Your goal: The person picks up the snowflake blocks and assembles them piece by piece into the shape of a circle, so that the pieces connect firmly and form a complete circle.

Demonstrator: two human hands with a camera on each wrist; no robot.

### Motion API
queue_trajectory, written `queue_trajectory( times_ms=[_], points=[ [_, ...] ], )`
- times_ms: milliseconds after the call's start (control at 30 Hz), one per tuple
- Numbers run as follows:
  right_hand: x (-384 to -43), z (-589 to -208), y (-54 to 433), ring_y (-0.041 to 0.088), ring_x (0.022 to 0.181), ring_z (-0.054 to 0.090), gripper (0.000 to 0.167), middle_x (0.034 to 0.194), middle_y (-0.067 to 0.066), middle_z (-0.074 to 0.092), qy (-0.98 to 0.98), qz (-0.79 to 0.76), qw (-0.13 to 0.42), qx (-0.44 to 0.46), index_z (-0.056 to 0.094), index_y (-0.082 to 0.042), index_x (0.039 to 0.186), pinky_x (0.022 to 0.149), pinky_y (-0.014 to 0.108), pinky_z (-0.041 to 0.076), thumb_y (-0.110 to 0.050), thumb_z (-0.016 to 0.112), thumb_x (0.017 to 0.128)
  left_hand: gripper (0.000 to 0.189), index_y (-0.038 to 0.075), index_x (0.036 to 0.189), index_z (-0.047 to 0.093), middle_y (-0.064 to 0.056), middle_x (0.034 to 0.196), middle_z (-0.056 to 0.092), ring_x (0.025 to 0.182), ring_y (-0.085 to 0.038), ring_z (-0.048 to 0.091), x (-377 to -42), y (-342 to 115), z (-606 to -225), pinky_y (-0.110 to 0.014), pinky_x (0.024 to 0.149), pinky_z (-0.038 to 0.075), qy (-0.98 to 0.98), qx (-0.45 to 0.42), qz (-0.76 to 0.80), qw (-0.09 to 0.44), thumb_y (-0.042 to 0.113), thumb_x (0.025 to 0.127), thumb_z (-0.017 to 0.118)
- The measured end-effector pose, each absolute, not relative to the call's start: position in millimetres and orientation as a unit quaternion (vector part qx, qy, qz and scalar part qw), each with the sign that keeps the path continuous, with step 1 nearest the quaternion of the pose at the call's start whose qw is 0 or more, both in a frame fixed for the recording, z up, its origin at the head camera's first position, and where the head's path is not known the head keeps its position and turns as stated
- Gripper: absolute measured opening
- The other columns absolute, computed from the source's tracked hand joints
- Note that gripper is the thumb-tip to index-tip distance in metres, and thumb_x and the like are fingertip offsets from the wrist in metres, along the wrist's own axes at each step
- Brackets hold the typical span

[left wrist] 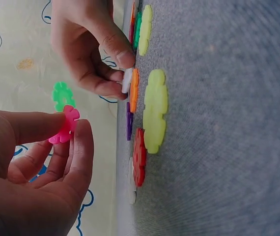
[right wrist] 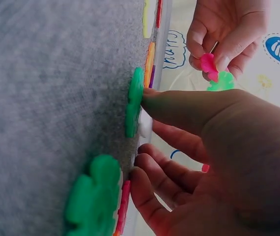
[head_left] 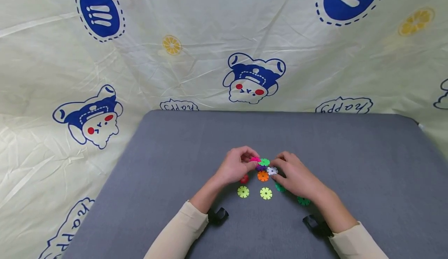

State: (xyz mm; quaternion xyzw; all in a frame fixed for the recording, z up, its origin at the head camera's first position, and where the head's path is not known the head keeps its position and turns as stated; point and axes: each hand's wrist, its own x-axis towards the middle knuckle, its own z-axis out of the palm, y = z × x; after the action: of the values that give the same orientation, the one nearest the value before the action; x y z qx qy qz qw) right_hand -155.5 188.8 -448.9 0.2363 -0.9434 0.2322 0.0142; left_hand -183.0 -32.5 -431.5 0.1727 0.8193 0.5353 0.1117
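Observation:
My left hand (head_left: 238,165) pinches a pink notched plastic disc (left wrist: 66,125) between thumb and fingertips, raised above the table. A bright green disc (head_left: 264,162) is joined to the pink one and sticks out beyond the fingers. To its right, my right hand (head_left: 295,175) has thumb and finger on a white disc (head_left: 272,170) low at the tabletop, pinching it. Close by lie an orange disc (head_left: 263,176) and a purple disc (head_left: 260,168), the purple partly hidden under the green one in the head view. A red disc (left wrist: 139,157) lies below my left hand.
Two yellow-green discs (head_left: 266,193) lie nearer the body. Darker green discs (right wrist: 135,103) lie under and beside my right hand, with a red one (right wrist: 124,206) near its fingers. The grey table (head_left: 182,146) meets a printed curtain (head_left: 203,76) behind.

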Motion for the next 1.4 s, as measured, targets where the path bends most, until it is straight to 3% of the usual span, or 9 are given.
queue_trajectory(
  times_ms=[100, 300, 667, 1400],
  points=[
    [-157, -449, 187, 0.025, 0.095, 0.048, 0.026, 0.102, 0.006, 0.054, -0.943, 0.243, 0.018, 0.227, 0.063, -0.006, 0.104, 0.082, 0.044, 0.044, -0.017, 0.076, 0.084, 0.011, 0.015, 0.099, 0.068, 0.005, 0.088, 0.064, 0.078, -0.012, 0.059, -183, -32, -432, -0.026, 0.067, 0.051, 0.821, 0.172, 0.534, 0.106, 0.010, 0.089, 0.069],
    [-158, -446, 186, 0.013, 0.071, 0.052, 0.022, 0.083, -0.004, 0.057, -0.933, 0.300, -0.018, 0.197, 0.056, -0.010, 0.104, 0.065, 0.033, 0.046, -0.010, 0.071, 0.088, 0.010, 0.014, 0.098, 0.068, 0.005, 0.086, 0.063, 0.076, -0.011, 0.059, -183, -32, -433, -0.026, 0.066, 0.050, 0.825, 0.175, 0.530, 0.086, 0.010, 0.089, 0.069],
    [-158, -436, 187, 0.015, 0.072, 0.056, 0.015, 0.088, -0.003, 0.063, -0.895, 0.412, 0.043, 0.163, 0.065, -0.014, 0.105, 0.062, 0.029, 0.050, -0.011, 0.067, 0.090, 0.009, 0.014, 0.095, 0.069, 0.007, 0.087, 0.063, 0.081, -0.011, 0.059, -183, -32, -434, -0.026, 0.071, 0.050, 0.830, 0.171, 0.530, 0.039, 0.010, 0.088, 0.070],
    [-152, -434, 182, 0.010, 0.070, 0.054, 0.017, 0.090, -0.007, 0.059, -0.890, 0.391, 0.100, 0.215, 0.069, -0.014, 0.104, 0.061, 0.026, 0.049, -0.005, 0.068, 0.090, 0.008, 0.010, 0.093, 0.070, 0.005, 0.084, 0.065, 0.073, -0.005, 0.061, -177, -27, -434, -0.020, 0.067, 0.052, 0.822, 0.200, 0.532, 0.015, 0.007, 0.086, 0.072]
  ],
)
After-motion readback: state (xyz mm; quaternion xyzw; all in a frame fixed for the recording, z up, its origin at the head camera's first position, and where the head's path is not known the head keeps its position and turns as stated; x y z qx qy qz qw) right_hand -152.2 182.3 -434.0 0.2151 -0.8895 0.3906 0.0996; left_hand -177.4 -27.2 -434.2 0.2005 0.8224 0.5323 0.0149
